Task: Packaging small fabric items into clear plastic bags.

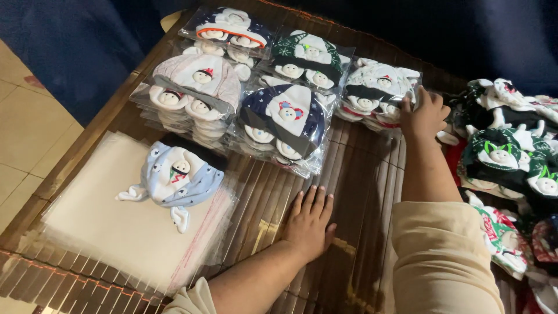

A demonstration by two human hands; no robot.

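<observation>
Surface: a dark brown slatted bamboo mat (360, 174) that covers the low table.
Bagged stacks: four piles of baby hat-and-mitten sets sealed in clear plastic bags stand at the far side — a pink-and-white pile (195, 90) on the left, a navy-and-white starred pile (285, 125) just beside it, a dark green patterned pile (308, 55) behind that, and a white-and-grey bagged pile (378, 90) furthest right.
Top pack: a navy set with an orange trim (229, 26) lies on the rearmost pile.
Empty bags: a flat stack of clear plastic sleeves (116, 232) lies at the near left corner, a red adhesive strip along its right edge.
Loose set: a pale blue baby hat with small mittens (177, 180) rests unbagged on top of the sleeves.
Unpacked heap: green, white and red hats (511, 157) lie loose at the right edge.
Left hand (311, 221): flat on the mat, palm down, fingers spread a little — it holds nothing.
Right hand (424, 113): arm stretched forward in a cream sleeve (442, 256), fingers curled against the right side of the white-and-grey bagged pile, touching its plastic.
</observation>
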